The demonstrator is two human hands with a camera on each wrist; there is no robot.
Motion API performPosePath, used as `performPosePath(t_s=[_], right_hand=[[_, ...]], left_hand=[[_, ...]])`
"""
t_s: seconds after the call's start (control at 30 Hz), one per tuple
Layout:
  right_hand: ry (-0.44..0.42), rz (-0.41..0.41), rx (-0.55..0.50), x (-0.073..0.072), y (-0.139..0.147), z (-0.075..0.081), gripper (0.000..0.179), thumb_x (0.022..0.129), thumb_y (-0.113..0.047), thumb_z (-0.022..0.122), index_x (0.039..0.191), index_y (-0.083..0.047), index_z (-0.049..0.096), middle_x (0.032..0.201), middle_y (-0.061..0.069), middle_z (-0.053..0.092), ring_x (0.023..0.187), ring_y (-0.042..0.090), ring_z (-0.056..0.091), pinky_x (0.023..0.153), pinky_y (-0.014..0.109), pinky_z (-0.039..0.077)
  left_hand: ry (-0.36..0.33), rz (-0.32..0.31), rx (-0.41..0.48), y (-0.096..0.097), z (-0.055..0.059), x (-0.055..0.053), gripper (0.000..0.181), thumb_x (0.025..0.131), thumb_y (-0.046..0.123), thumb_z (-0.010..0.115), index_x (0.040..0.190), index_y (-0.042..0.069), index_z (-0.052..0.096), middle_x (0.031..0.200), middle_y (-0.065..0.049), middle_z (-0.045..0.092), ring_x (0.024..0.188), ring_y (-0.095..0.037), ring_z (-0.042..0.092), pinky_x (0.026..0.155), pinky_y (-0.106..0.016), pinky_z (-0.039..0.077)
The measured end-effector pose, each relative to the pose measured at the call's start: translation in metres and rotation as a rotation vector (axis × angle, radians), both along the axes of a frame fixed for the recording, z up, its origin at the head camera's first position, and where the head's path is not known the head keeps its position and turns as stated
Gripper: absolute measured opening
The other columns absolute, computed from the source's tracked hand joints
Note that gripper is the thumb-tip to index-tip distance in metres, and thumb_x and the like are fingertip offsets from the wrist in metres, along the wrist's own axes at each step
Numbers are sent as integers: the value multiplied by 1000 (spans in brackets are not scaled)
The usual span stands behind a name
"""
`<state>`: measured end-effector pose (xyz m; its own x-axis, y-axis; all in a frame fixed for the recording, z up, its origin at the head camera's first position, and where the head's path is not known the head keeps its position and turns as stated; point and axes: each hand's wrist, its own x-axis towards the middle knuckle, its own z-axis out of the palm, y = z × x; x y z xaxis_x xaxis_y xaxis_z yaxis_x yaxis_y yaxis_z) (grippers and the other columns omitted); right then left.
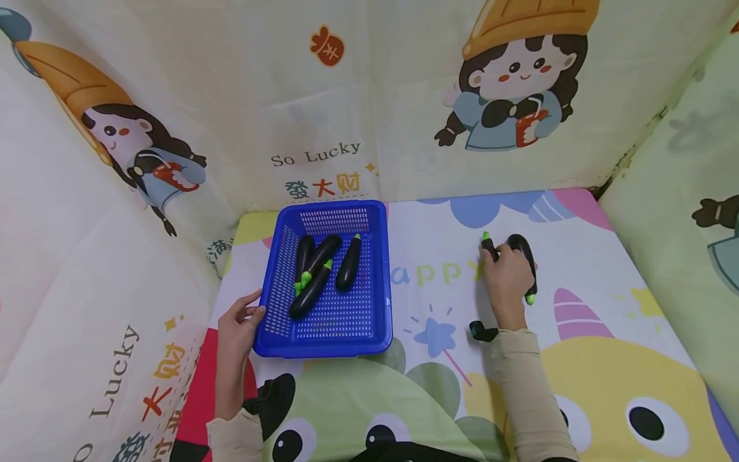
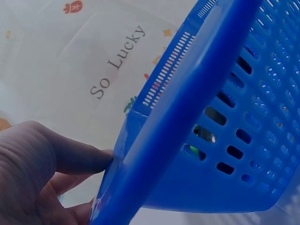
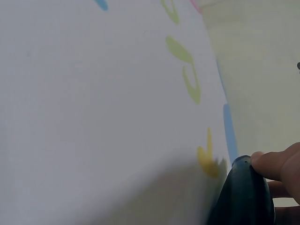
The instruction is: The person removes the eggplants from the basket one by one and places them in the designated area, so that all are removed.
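1. Shows, along the near edge of the printed surface (image 1: pixel 430 224), a green cartoon face (image 1: pixel 340 398) toward the left and a yellow cartoon face (image 1: pixel 606 372) toward the near right corner.
2. Extends both arms over that near edge in beige sleeves (image 1: pixel 528 391).
3. Pinches the left rim of the blue basket (image 1: pixel 323 351) with the left hand (image 1: pixel 237 324), with thumb against the rim and fingers behind it.
4. Has the blue basket on the left half of the surface, with its far rim close to the back edge.
5. Carries four eggplants in the basket: a lower eggplant (image 1: pixel 308 298) nearest the near rim; a left eggplant (image 1: pixel 303 253) and a slanting eggplant (image 1: pixel 322 253) beside it, both with green ends toward the near rim; a right eggplant (image 1: pixel 348 266) apart, by the right wall, with green tip toward the far rim.
6. Grips a held eggplant (image 1: pixel 489 246) with the right hand (image 1: pixel 508 279) on the right half of the surface — green tip toward the back edge.
7. Has a loose eggplant (image 1: pixel 522 246) just right of that hand, partly hidden, with green end toward the near edge; cannot tell whether touching the hand.
8. Meets, at the back edge, a wall cloth (image 1: pixel 231 77) with "So Lucky" lettering (image 1: pixel 315 155).
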<state>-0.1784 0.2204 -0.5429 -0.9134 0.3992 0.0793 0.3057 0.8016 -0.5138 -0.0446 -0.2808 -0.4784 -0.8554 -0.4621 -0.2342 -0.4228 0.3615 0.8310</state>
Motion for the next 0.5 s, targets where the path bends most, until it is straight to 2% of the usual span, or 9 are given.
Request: performPosePath(t_s=[0.2,0.5], right_hand=[[-12,-1,31,-2,2,-2,42,105,-37,57,121,0,68,115,30,68,103,54,65,76,68,51],[2,-1,20,-2,1,-2,44,106,-36,58,128,0,67,122,30,67,111,53,62,83,70,50]], left_hand=[[9,1,3,0,-1,0,44,106,18,59,150,17,58,127,-26,66,81,-10,62,72,-14,52],[12,2,-5,0,-3,0,44,106,17,60,150,17,58,126,-26,66,79,-10,62,71,-14,52]])
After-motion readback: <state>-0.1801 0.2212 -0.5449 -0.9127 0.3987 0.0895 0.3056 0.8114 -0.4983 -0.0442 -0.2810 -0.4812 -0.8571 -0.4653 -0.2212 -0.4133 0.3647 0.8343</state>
